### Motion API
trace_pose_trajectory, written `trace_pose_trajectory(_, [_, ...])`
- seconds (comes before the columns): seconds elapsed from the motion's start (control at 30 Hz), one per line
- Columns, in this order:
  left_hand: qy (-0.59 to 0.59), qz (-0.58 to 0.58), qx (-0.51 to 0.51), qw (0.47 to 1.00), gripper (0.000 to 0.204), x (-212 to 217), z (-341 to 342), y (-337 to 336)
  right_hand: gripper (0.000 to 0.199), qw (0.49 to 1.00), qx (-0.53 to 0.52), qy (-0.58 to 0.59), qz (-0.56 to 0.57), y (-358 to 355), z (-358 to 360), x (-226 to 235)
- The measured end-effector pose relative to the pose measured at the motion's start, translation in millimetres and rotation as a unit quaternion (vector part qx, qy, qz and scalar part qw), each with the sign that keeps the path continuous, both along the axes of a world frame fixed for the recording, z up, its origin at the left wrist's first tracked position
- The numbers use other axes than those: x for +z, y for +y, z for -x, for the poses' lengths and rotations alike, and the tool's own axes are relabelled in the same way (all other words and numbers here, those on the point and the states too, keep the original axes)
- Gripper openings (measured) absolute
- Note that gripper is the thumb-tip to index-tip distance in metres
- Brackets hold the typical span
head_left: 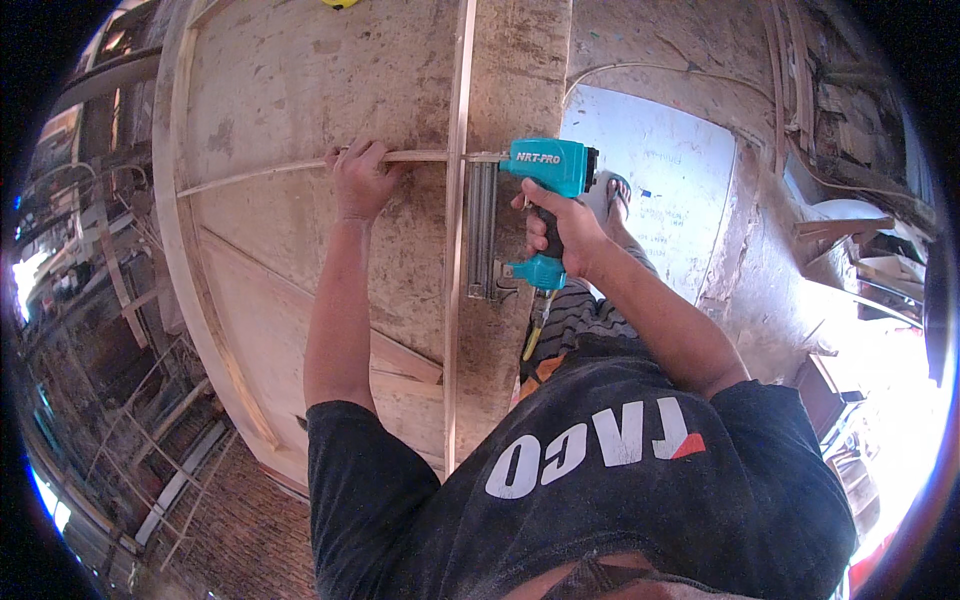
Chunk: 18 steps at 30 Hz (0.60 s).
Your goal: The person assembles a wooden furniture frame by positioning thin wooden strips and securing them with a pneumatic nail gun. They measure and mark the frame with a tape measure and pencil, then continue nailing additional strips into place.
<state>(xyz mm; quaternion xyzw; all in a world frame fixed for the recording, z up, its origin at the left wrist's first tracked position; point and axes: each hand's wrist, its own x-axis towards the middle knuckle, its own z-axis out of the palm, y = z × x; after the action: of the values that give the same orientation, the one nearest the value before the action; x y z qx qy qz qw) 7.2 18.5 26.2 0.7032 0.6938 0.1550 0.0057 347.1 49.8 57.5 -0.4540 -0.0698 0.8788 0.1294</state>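
Observation:
My right hand [562, 228] is wrapped round the grip of a teal nail gun [548, 168]. The gun's nose points left and meets the long wooden strip [455, 250], where a thin cross strip [420, 156] joins it from the other side. My left hand [362, 178] has its fingers curled over that cross strip, a short way left of the joint. Both strips lie on a large, stained plywood panel [270, 100]. Beneath the gun's body hangs its metal nail magazine [482, 230]. A yellow-ended hose fitting [535, 328] shows below the handle.
A pale wooden edge strip [172, 150] borders the panel on the left. Right of the panel, a white sheet [670, 190] lies by my foot [618, 195]. A thin hose [650, 65] curves above it. Scrap timber [840, 225] is heaped at far right. Part of something yellow [340, 3] shows at the top.

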Motion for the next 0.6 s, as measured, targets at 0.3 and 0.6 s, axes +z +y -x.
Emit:
trace_pose_trajectory(0.3, [0.065,0.024,0.011,0.998,0.030,-8,4,-4,0.037,1.000,0.009,-0.025,0.007,2,2,-1])
trace_pose_trajectory(0.6, [0.108,0.006,0.129,0.986,0.072,44,-18,-38,0.041,0.991,0.027,-0.091,-0.098,10,-36,-6])
